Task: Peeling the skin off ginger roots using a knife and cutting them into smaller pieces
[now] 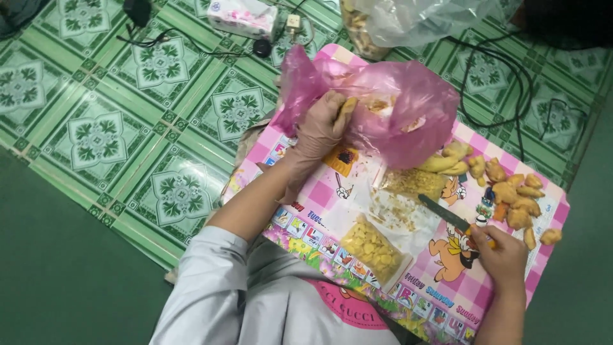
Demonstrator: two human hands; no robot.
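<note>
My left hand (pixel 319 128), in a thin glove, grips the rim of a pink plastic bag (pixel 408 121) and pinches a yellowish piece of root at its mouth. My right hand (pixel 504 255) holds a small knife (pixel 447 216) with its blade pointing up and left over a pink checked board (pixel 300 166). Several knobbly pieces of ginger (pixel 511 191) lie to the right of the bag. A small clear bag of yellow slices (pixel 371 248) rests on the board near my body, and peel scraps (pixel 408 185) lie under a clear sheet.
The board sits on a green patterned floor mat (pixel 128 128). A tissue pack (pixel 242 16), black cables (pixel 504 76) and a clear bag of more pieces (pixel 396 22) are at the far side. Dark green floor shows at left.
</note>
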